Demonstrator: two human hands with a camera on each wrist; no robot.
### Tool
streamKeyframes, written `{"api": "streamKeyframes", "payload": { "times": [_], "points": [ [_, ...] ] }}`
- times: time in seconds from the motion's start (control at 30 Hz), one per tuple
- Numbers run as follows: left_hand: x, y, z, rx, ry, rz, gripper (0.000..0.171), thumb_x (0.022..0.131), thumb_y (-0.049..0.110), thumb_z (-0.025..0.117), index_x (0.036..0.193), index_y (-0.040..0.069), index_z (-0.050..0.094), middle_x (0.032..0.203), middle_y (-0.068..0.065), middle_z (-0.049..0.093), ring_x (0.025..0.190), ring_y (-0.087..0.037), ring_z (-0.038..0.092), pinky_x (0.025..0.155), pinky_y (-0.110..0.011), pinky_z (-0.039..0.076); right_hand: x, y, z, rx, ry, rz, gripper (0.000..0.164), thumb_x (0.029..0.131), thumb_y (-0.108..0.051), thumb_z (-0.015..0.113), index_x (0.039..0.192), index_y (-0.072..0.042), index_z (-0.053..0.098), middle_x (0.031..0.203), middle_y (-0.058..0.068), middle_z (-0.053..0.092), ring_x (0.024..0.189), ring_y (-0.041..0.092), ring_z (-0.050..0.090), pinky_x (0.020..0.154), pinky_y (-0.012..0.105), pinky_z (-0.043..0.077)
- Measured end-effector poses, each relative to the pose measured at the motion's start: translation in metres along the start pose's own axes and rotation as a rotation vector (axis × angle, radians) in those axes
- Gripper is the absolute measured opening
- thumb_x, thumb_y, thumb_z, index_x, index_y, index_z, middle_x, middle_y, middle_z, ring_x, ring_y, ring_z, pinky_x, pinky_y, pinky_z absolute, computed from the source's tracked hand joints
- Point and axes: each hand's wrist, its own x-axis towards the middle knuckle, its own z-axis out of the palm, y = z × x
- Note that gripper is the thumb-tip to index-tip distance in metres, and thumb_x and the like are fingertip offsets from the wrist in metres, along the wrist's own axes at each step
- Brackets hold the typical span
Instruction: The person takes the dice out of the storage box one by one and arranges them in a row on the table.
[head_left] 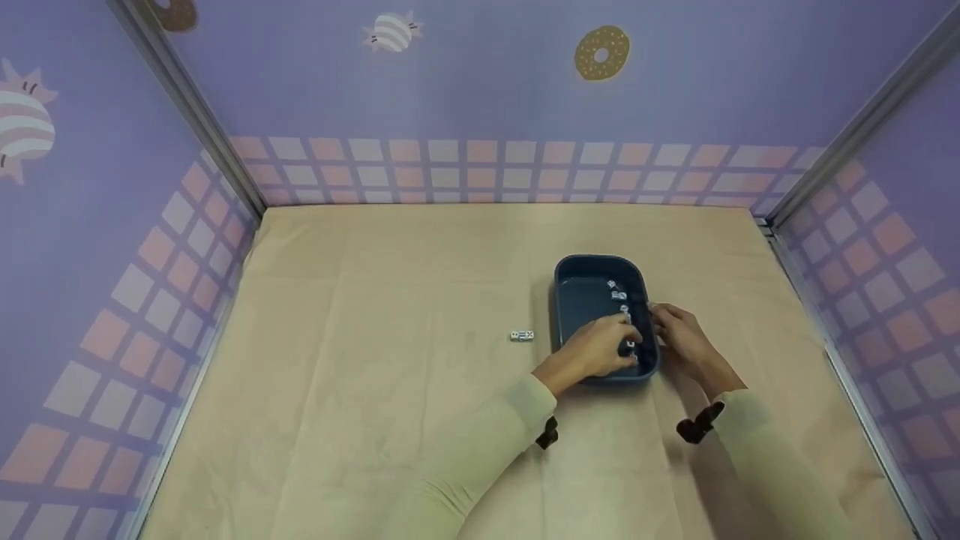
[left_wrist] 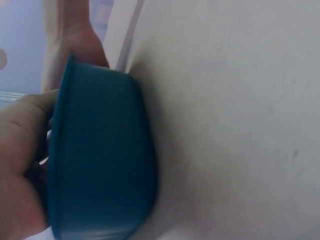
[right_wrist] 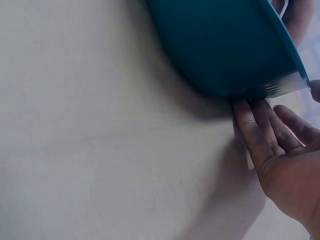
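A dark blue rectangular tray (head_left: 602, 260) lies right of centre on the cloth. Inside it, near the right wall, are several small white dice-like cubes (head_left: 619, 296). My left hand (head_left: 598, 346) reaches over the left rim, fingers bent above the cubes, thumb and forefinger apart with a gap between them. Part of the tray floor and some cubes are hidden under it. My right hand (head_left: 684, 337) holds the tray's right side from outside. In the right wrist view its fingers (right_wrist: 252, 132) lie against the lower wall, with the thumb by the rim.
Two white dice-like cubes (head_left: 522, 336) lie side by side on the beige cloth (head_left: 390, 300), left of the tray. Patterned purple panels (head_left: 480, 90) enclose the table at the back and both sides.
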Motion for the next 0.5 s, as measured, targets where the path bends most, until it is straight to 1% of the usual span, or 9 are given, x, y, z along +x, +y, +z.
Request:
{"api": "streamKeyframes", "payload": {
  "times": [0.07,0.13,0.2,0.27,0.37,0.43,0.5],
  "points": [
    [0.0012,-0.0002,0.0038,-0.003,-0.019,-0.019,0.036,0.099,0.036,0.077,0.133,0.023,0.074,0.139,0.005,0.063,0.129,-0.011,0.06,0.109,-0.025,0.047,-0.0017,-0.0018,0.001,0.001,0.001,0.005,0.052,0.115,-0.029,0.046,0.149,0.01,0.045,0.138,0.018,0.058,0.127,0.024,0.059,0.101,0.037,0.053],
    [0.0026,-0.0004,0.006,-0.011,-0.023,-0.032,0.035,0.099,0.035,0.077,0.132,0.023,0.074,0.136,0.007,0.065,0.128,-0.01,0.06,0.108,-0.024,0.047,-0.0016,-0.0015,0.001,0.002,0.004,0.008,0.052,0.115,-0.03,0.047,0.148,0.01,0.045,0.136,0.017,0.058,0.126,0.023,0.058,0.102,0.037,0.052],
    [0.0041,-0.0006,0.0071,-0.012,-0.022,-0.029,0.033,0.1,0.035,0.077,0.13,0.022,0.075,0.129,0.007,0.066,0.119,-0.008,0.062,0.102,-0.023,0.05,-0.0015,-0.0012,0.0006,-0.008,0.002,0.007,0.054,0.115,-0.032,0.047,0.15,0.008,0.044,0.139,0.016,0.057,0.13,0.023,0.055,0.106,0.037,0.049],
    [0.0057,-0.001,0.008,-0.009,-0.019,-0.018,0.031,0.1,0.034,0.077,0.128,0.021,0.076,0.122,0.008,0.067,0.109,-0.006,0.063,0.095,-0.021,0.051,-0.0011,-0.0008,0.0005,-0.012,-0.001,0.004,0.056,0.115,-0.034,0.046,0.152,0.007,0.042,0.144,0.019,0.054,0.136,0.026,0.051,0.112,0.039,0.044],
    [0.0075,-0.0012,0.0093,-0.005,-0.036,-0.011,0.028,0.1,0.033,0.077,0.125,0.019,0.077,0.116,0.008,0.066,0.1,-0.005,0.061,0.087,-0.02,0.052,-0.0009,-0.001,0.001,-0.024,-0.006,0.002,0.06,0.115,-0.036,0.046,0.156,0.007,0.038,0.153,0.023,0.047,0.147,0.032,0.042,0.121,0.045,0.035],
    [0.0091,-0.0015,0.0106,-0.004,-0.047,-0.014,0.027,0.099,0.032,0.078,0.123,0.019,0.077,0.114,0.008,0.067,0.098,-0.004,0.061,0.085,-0.02,0.052,-0.0002,-0.0006,0.0014,-0.023,0.0,0.002,0.06,0.115,-0.035,0.046,0.156,0.008,0.039,0.155,0.025,0.045,0.15,0.034,0.038,0.124,0.048,0.029],
    [0.0101,-0.0014,0.0117,-0.001,-0.058,-0.016,0.028,0.099,0.031,0.079,0.123,0.018,0.077,0.114,0.008,0.067,0.098,-0.004,0.061,0.085,-0.02,0.052,0.0013,0.0009,0.0013,-0.031,0.002,0.003,0.06,0.115,-0.035,0.046,0.157,0.008,0.038,0.155,0.026,0.044,0.151,0.035,0.036,0.125,0.05,0.028]
  ]
}}
